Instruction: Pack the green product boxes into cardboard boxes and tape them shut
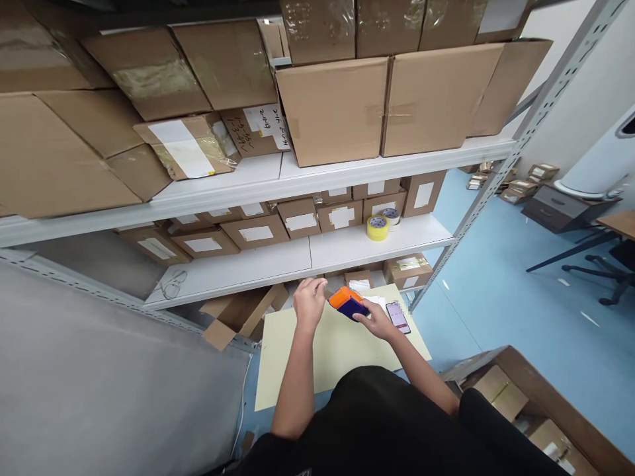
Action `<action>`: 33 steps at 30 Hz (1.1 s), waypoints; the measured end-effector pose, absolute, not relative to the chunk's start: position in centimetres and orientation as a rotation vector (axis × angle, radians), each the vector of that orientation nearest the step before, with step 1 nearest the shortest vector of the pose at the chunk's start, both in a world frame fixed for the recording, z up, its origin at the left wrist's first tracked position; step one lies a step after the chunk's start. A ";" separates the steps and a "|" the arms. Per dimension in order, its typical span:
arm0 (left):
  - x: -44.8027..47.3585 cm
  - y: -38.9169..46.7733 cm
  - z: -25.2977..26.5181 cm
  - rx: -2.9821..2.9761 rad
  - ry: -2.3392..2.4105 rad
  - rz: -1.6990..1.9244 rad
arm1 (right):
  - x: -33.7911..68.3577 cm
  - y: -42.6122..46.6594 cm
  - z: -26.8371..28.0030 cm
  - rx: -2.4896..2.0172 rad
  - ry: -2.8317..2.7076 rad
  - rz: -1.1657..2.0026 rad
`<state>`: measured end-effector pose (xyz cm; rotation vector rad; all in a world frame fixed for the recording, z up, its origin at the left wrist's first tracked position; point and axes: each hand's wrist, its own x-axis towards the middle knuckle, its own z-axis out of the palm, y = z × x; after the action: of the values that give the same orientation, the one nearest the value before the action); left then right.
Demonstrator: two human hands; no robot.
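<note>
My right hand (376, 320) grips an orange and dark blue block-shaped thing (347, 302) by its right end; its exact kind I cannot make out. It is held tilted above a pale yellow board (327, 354). Just left of it, my left hand (310, 303) is raised with its fingers pressed together, apart from the block. Whatever those fingers may hold is too small to see. A phone (398, 317) with a lit screen lies on the board, right of my right hand, with white paper (378, 301) partly hidden beside it.
Metal shelves (238, 268) stand in front, stacked with cardboard boxes (332, 112). Yellow tape (378, 228) and glasses (173, 284) lie on the middle shelf. An open carton (243, 314) sits low left; a large box (560, 390) with smaller boxes inside stands at right.
</note>
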<state>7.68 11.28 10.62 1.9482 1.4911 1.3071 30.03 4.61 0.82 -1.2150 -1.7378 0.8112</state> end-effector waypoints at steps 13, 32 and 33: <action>6.8 11.1 9.8 2.074 1.230 1.397 | 31.3 5.9 -3.0 -1.175 -1.770 0.146; 8.9 6.3 5.3 1.601 1.736 1.375 | 28.9 15.6 -1.9 -1.408 -1.608 0.079; 8.2 6.2 5.3 1.579 1.748 1.393 | 29.7 16.9 -1.9 -1.440 -1.598 0.074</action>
<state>8.17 6.17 5.31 1.5790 1.7480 1.3931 29.67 16.91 -1.87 -1.4404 -1.5981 0.0742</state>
